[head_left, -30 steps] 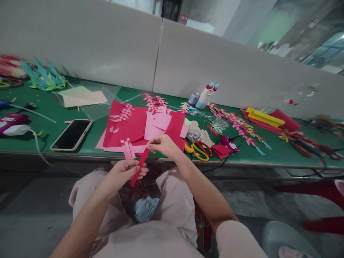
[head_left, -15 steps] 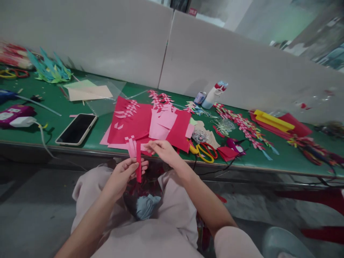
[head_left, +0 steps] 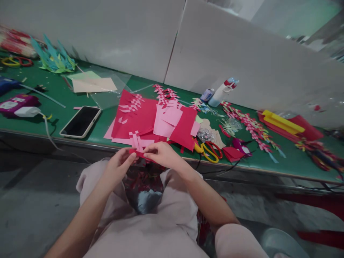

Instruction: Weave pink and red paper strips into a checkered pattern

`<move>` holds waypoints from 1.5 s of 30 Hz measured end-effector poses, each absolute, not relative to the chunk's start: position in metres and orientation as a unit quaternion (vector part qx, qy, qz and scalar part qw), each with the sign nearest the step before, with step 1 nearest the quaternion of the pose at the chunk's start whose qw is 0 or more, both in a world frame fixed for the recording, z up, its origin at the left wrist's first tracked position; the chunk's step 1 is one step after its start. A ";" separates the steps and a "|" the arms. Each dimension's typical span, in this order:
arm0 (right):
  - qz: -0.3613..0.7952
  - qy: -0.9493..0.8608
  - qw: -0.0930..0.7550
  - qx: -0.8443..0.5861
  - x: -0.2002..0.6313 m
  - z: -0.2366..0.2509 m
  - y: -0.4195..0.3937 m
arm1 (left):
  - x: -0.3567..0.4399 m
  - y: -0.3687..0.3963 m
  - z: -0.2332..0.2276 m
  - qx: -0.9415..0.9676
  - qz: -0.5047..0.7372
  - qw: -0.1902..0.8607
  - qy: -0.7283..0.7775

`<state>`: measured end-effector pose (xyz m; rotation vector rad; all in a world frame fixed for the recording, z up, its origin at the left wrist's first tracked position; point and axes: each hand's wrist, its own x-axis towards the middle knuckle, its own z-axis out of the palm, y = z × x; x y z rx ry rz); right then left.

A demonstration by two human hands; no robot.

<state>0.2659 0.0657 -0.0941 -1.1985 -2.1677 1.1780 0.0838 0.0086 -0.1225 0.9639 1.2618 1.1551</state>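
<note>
A narrow red paper strip (head_left: 139, 153) lies crosswise between my two hands, just off the table's front edge. My left hand (head_left: 121, 160) pinches its left end between thumb and fingers. The strip's right part is pinched by my right hand (head_left: 161, 154), whose fingers hide some of it. Directly beyond the strip, pink paper strips (head_left: 137, 139) with a small checkered weave at the top rest at the table edge. Red paper sheets (head_left: 137, 120) and pink paper sheets (head_left: 163, 120) are piled behind them, with small woven pieces (head_left: 134, 103) on top.
On the green table (head_left: 107, 138), a phone (head_left: 80, 122) lies left of the paper. Yellow-and-red scissors (head_left: 208, 149) lie to the right. Farther off stand a white bottle (head_left: 221, 94) and a small can (head_left: 206, 95). Woven paper garlands (head_left: 247, 125) stretch rightward. A white cable (head_left: 47, 132) hangs over the edge.
The red strip has turned from upright in my left hand to crosswise. My right hand has come in and taken hold of its other part. The view has shifted slightly.
</note>
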 end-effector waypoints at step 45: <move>0.504 -0.683 0.268 -0.456 0.292 -0.114 0.056 | 0.056 0.004 -0.120 0.279 0.475 0.633 0.544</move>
